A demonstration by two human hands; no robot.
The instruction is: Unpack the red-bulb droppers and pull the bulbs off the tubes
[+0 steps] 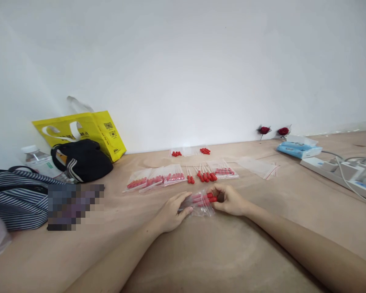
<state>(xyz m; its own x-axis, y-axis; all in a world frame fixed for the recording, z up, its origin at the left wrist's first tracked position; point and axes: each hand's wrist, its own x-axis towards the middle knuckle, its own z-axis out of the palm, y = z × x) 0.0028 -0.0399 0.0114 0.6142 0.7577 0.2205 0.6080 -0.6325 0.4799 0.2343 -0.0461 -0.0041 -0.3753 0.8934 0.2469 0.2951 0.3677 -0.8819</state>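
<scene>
My left hand (175, 211) grips a clear zip bag (201, 209) between thumb and fingers. Inside it lie a few red-tipped sticks (212, 199), their red ends poking toward the bag's right-hand opening. At that opening my right hand (230, 200) has its fingers curled around the red ends; its fingertips are partly hidden. Just beyond my hands, several loose red-tipped sticks (205, 176) lie on the table, heads toward me. Filled bags (137, 183) overlap to their left, and another filled bag (224, 171) sits to their right.
Flat clear bags (258, 167) lie right of centre. Two red bunches (176, 154) rest near the wall. At left are a yellow bag (110, 134), black cap (90, 160), bottle (36, 158) and striped bag (21, 199); at right, a tissue pack (299, 149), power strip (338, 173) and artificial roses (283, 131).
</scene>
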